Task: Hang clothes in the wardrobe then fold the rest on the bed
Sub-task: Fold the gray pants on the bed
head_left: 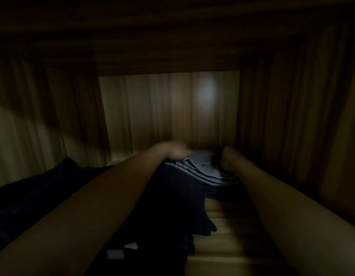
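Note:
Both my arms reach deep into a dim wooden wardrobe compartment [168,108]. A folded grey-blue garment [204,168] lies at the back on the shelf, on top of darker clothes. My left hand [172,150] rests on the garment's far left edge, fingers bent over it. My right hand [229,156] is curled at the garment's right side and seems to grip the cloth; the dark and blur hide the fingers. A dark navy garment [168,206] lies under my left forearm.
More dark clothes [29,200] are heaped on the left of the shelf. A bare strip of wooden shelf [228,242] shows between my arms at the lower right. Wood panels close in on both sides and above.

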Available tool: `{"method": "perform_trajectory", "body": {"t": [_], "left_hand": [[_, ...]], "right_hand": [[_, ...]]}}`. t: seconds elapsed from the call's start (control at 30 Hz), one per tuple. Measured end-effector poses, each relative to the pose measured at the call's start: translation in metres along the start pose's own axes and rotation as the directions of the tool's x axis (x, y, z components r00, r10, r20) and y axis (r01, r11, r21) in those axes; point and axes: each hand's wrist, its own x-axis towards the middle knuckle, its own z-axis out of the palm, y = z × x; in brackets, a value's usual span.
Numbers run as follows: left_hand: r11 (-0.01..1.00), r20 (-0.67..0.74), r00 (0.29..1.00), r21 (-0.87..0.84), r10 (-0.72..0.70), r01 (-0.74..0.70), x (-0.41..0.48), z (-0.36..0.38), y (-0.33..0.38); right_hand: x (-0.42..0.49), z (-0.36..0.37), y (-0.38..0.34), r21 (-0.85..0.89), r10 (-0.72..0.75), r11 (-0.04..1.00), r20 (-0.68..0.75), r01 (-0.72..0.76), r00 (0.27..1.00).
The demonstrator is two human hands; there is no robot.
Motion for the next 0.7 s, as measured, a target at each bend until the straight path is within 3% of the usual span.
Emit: {"method": "perform_trajectory", "body": {"t": [0.1, 0.23, 0.33, 0.5, 0.7], "left_hand": [[0.993, 0.135, 0.990, 0.113, -0.046, 0.031, -0.004, 0.014, 0.003], [0.987, 0.127, 0.988, 0.147, -0.091, 0.072, 0.004, 0.024, -0.004], [0.982, 0.085, 0.990, 0.165, -0.108, 0.093, 0.004, 0.027, -0.005], [0.988, -0.079, 0.996, 0.143, -0.050, 0.061, -0.008, 0.025, -0.008], [0.983, -0.213, 0.976, 0.182, 0.044, -0.004, -0.055, 0.000, -0.008]], "right_hand": [[-0.012, 0.007, -0.010, 0.047, -0.102, 0.994, 0.079, 0.099, 0.992], [-0.019, 0.029, -0.010, -0.066, -0.078, 0.993, 0.262, 0.098, 0.962], [-0.020, 0.037, -0.005, -0.024, -0.061, 0.997, 0.241, 0.069, 0.969], [-0.040, 0.024, -0.006, 0.002, -0.137, 0.990, 0.188, 0.139, 0.973], [-0.086, -0.024, -0.008, -0.104, -0.172, 0.976, 0.175, 0.192, 0.969]]}}
